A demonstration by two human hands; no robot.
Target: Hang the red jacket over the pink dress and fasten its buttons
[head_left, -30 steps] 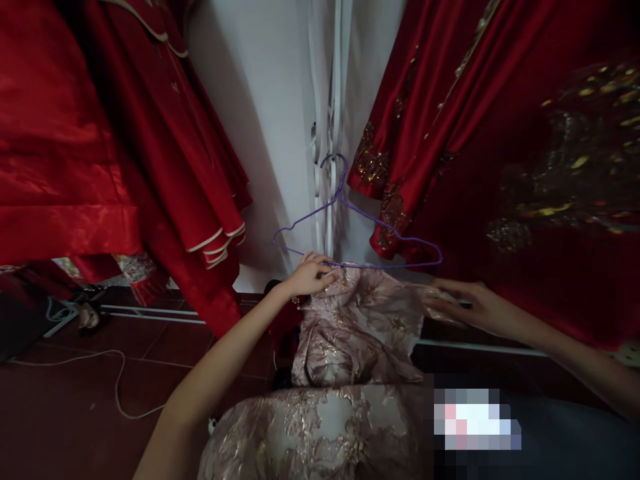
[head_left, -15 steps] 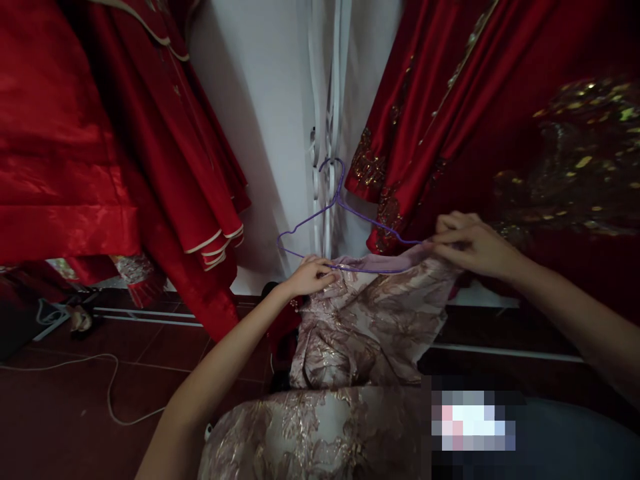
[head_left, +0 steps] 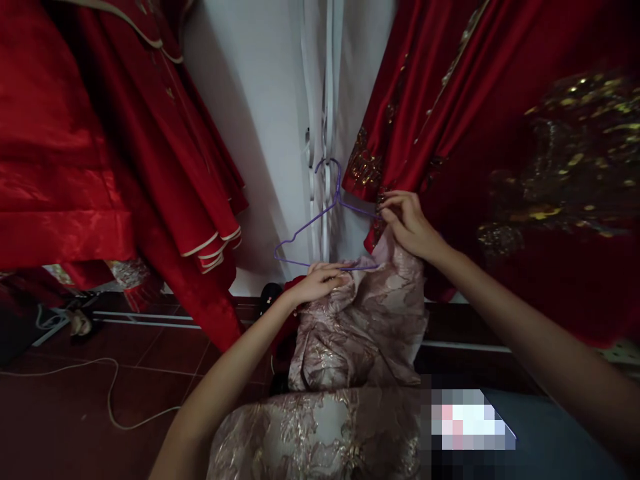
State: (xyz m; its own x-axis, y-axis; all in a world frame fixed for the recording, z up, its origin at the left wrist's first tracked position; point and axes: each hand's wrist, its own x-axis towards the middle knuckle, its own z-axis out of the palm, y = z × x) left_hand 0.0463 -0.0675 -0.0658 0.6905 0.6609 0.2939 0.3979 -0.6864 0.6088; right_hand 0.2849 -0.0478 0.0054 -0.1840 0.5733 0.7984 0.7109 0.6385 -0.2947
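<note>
A purple wire hanger hangs by its hook in front of a white metal stand. A pink and gold brocade dress is partly on it, its upper edge bunched around the hanger's lower bar. At the dress's left upper edge, my left hand is closed on the fabric beside the bar. My right hand pinches the dress's right upper edge against the hanger's right arm. The hanger's right end is hidden behind that hand and the cloth. Lower down, the brocade spreads towards me.
Red garments hang on the left, and a red gown with gold sequins hangs on the right. Between them stands the white metal stand against a pale wall. A cable and a shoe lie on the tiled floor.
My right hand has moved left and slightly up along the hanger's right arm, bringing the dress's right edge inward. My left hand has shifted slightly right and stays on the fabric.
</note>
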